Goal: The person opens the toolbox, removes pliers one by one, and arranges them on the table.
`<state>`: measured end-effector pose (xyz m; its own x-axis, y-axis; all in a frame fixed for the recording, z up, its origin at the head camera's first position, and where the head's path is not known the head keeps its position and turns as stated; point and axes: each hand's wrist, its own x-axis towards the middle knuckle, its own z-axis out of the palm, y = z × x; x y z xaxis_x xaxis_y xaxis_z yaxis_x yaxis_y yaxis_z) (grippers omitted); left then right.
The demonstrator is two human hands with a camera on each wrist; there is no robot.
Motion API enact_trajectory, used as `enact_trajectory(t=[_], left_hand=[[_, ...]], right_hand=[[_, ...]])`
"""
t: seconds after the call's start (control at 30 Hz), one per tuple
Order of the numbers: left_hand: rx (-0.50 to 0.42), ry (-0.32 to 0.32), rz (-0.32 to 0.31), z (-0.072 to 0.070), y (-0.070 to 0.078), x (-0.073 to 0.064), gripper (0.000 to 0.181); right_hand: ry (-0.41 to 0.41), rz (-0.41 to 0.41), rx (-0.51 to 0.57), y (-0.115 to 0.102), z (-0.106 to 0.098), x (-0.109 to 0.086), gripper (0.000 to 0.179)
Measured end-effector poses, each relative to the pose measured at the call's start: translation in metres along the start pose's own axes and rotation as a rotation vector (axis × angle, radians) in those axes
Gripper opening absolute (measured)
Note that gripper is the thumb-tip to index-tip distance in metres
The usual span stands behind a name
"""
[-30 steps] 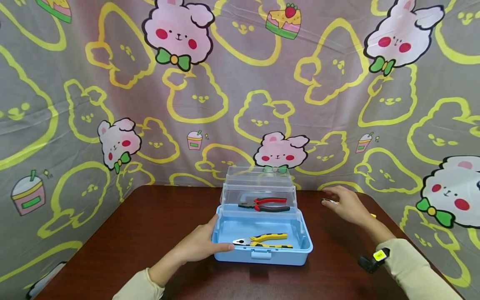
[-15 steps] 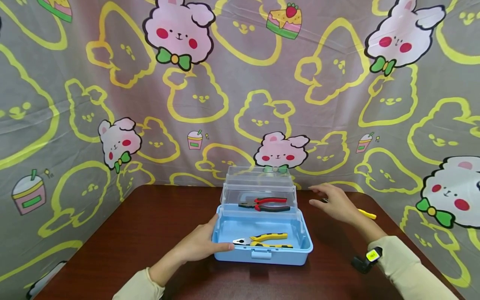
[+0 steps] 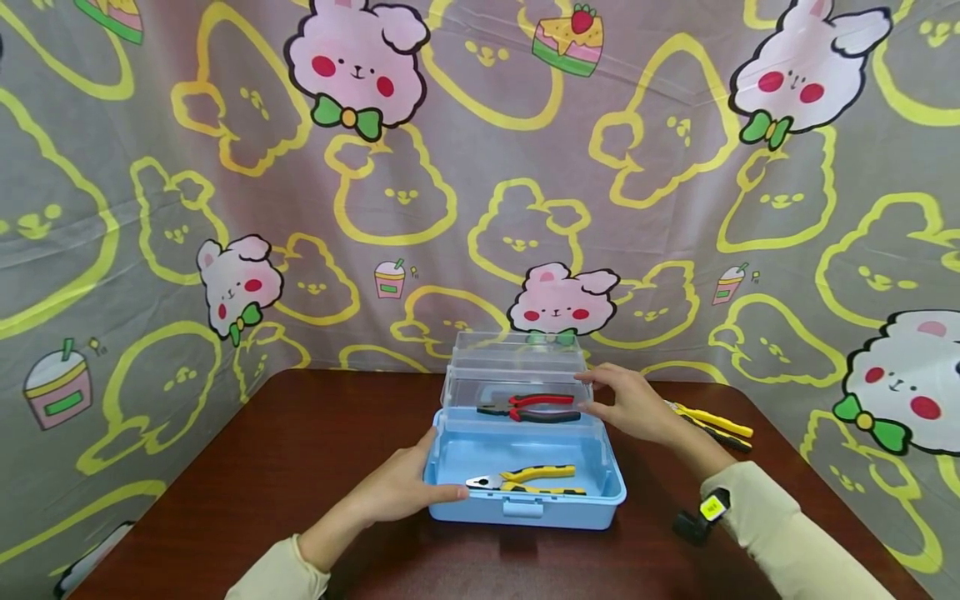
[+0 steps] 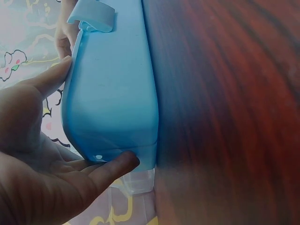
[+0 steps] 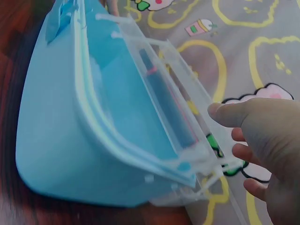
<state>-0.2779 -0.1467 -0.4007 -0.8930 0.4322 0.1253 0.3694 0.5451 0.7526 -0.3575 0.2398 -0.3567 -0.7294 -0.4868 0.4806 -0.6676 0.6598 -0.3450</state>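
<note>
A light blue toolbox (image 3: 525, 512) stands with its clear plastic lid (image 3: 517, 358) and tray raised at the back. Yellow-and-black pliers (image 3: 540, 473) lie inside the box, leaning toward the front rim. In the clear tray rest red-and-black pliers (image 3: 528, 408). My left hand (image 3: 397, 487) holds the box's front left corner, thumb on the front rim and fingers along the side. My right hand (image 3: 626, 404) is at the right end of the raised clear parts, fingers apart and nothing held. The right wrist view shows its thumb (image 5: 229, 114) close to the clear plastic; contact is unclear.
On the brown table (image 3: 337, 417), right of the box, lies another pair of yellow-and-black pliers (image 3: 716, 425), partly behind the right forearm. A patterned curtain (image 3: 405, 275) hangs around the table's back and sides.
My right hand has moved left, away from the pliers on the table, to the clear lid and tray. Those pliers show more fully now. The left hand stays on the box.
</note>
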Motion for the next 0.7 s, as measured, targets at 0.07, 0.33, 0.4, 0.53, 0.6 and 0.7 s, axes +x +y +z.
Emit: enact_trajectory(t=[0.07,0.33,0.4,0.53,0.6,0.7], left_hand=[[0.001,-0.001,-0.001,0.0,-0.001,0.0,0.114],[0.011,0.002,-0.004,0.001,-0.002,-0.001,0.115],[0.012,0.003,-0.009,0.001,-0.002,-0.001,0.116],[0.016,0.002,-0.014,0.001,-0.002,-0.001,0.115],[0.016,0.003,-0.012,0.001,-0.001,-0.001,0.115],[0.017,0.005,-0.011,0.0,-0.001,-0.001,0.115]], right_hand=[[-0.016,-0.005,0.018,-0.003,0.004,0.004,0.046],[-0.116,0.023,0.042,-0.012,0.022,0.017,0.05],[-0.136,0.02,0.036,-0.013,0.027,0.021,0.05],[-0.199,0.025,0.029,-0.013,0.031,0.028,0.053],[-0.247,0.042,0.032,-0.012,0.032,0.032,0.055],[-0.327,0.083,0.038,-0.011,0.032,0.038,0.058]])
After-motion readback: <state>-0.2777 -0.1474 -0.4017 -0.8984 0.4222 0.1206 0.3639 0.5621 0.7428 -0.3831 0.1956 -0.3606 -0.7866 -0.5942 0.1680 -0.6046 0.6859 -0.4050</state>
